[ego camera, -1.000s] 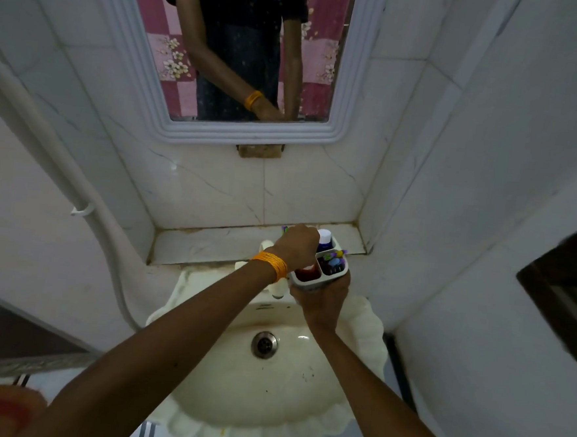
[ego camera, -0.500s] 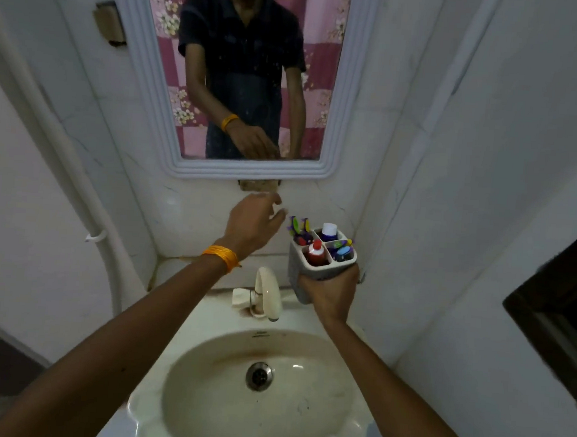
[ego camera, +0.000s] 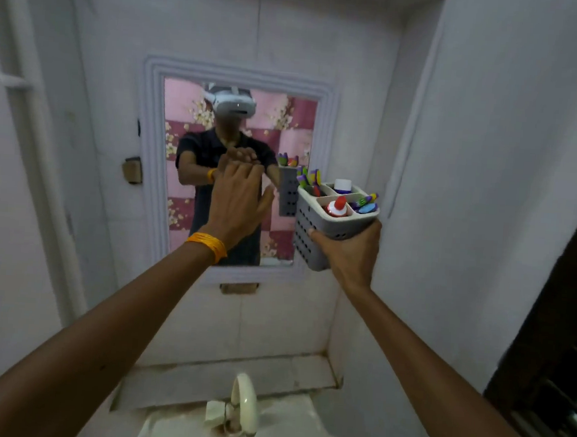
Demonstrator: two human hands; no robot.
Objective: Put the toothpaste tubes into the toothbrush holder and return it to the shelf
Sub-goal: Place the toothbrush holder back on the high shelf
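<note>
Right hand (ego camera: 349, 256) grips the toothbrush holder (ego camera: 327, 228) from below, now raised from the basin to mirror (ego camera: 242, 78) height | left hand (ego camera: 237, 204) beside it, open, empty | tubes loaded; shelf return likely next

Your right hand (ego camera: 351, 253) holds the toothbrush holder (ego camera: 328, 221) up to the right of the mirror (ego camera: 236, 170), with toothbrushes (ego camera: 308, 178) in its far-left compartment and toothpaste tubes (ego camera: 337, 206) in its near and far ones. Your left hand (ego camera: 237, 204) hangs before the mirror, left of the holder. The tap (ego camera: 243, 406) sits low, nearest you, below a ledge (ego camera: 235, 371).
</note>
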